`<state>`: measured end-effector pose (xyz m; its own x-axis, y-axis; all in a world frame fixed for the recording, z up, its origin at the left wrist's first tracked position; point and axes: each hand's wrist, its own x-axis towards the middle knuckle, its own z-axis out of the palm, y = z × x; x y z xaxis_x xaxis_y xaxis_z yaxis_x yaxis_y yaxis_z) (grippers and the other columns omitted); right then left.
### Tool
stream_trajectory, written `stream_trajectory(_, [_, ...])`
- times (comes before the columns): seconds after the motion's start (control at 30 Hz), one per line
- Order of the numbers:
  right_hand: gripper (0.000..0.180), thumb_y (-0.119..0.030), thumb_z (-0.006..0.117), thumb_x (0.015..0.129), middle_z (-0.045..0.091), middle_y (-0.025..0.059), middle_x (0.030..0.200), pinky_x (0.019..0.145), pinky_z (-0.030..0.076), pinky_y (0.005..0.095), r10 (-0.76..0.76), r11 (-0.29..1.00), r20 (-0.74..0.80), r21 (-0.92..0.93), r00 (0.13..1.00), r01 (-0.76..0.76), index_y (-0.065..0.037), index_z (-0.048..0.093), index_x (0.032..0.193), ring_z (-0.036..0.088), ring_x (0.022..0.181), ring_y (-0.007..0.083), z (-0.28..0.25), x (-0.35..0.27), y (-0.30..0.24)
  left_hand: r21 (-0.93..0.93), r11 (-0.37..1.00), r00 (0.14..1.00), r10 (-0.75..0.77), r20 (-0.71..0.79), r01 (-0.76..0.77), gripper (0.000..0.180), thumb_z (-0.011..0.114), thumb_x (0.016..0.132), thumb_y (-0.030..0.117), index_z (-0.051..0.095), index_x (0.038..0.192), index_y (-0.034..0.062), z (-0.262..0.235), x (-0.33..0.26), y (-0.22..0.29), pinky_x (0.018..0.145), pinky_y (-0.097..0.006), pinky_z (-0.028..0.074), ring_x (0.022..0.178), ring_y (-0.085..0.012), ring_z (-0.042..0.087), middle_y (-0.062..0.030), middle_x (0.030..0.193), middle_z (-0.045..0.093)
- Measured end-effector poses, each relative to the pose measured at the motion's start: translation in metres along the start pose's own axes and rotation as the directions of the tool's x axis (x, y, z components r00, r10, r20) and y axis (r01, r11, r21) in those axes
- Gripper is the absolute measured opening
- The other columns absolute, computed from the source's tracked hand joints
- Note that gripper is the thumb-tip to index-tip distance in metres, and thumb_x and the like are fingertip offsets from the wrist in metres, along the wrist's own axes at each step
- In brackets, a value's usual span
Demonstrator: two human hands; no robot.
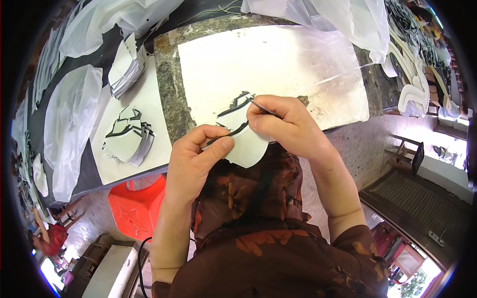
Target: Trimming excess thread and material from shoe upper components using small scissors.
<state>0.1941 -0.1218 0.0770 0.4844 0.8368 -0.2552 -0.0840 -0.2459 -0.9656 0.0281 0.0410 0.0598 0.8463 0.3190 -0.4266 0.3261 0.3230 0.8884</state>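
The sheet point(273, 59) lies on the slab point(173, 89), itself on the table point(88, 174). Left of the slab, a stack point(126, 145) rests on paper point(154, 99), a bundle point(123, 73) behind it, a bag point(74, 116) farther left. The piece point(248, 149) is between left hand point(198, 154) and right hand point(285, 124).
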Motion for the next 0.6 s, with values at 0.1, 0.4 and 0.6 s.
stream_trajectory(0.1, [0.011,-0.011,0.062,0.094,0.056,-0.0056,0.078,0.062,0.038,0.0254,0.102,0.981,-0.020,0.170,0.995,-0.097,-0.002,0.065,0.088,0.046,0.071,0.0046,0.015,0.005,0.001,-0.089,0.996,0.999,-0.023,-0.023,0.021,0.017,0.077,0.098,0.011,0.074,0.110,-0.0006,-0.011,-0.007,0.002,0.074,-0.021,0.047,0.082,-0.0031,0.058,0.0043,0.089,0.069])
stream_trajectory(0.4, [0.016,-0.016,0.068,0.097,0.062,-0.0040,0.082,0.071,0.044,0.0247,0.173,0.984,0.057,0.037,0.983,-0.176,0.000,0.069,0.097,0.053,0.077,0.0045,0.051,0.009,0.003,0.250,0.967,0.997,0.056,-0.052,-0.042,0.012,0.073,0.098,0.010,0.074,0.105,0.0000,-0.058,-0.039,0.021,0.078,-0.024,0.049,0.086,-0.0063,0.059,0.0033,0.092,0.070])
stream_trajectory(0.6, [0.020,-0.016,0.067,0.102,0.071,0.0035,0.096,0.083,0.051,0.0270,0.092,0.995,0.092,-0.038,0.992,-0.089,0.002,0.071,0.109,0.063,0.091,0.0100,0.052,0.011,0.004,0.490,0.868,0.834,0.328,-0.444,-0.081,0.020,0.074,0.098,0.014,0.074,0.112,0.0006,-0.132,-0.067,0.028,0.084,-0.026,0.050,0.094,-0.0094,0.061,-0.0025,0.099,0.070])
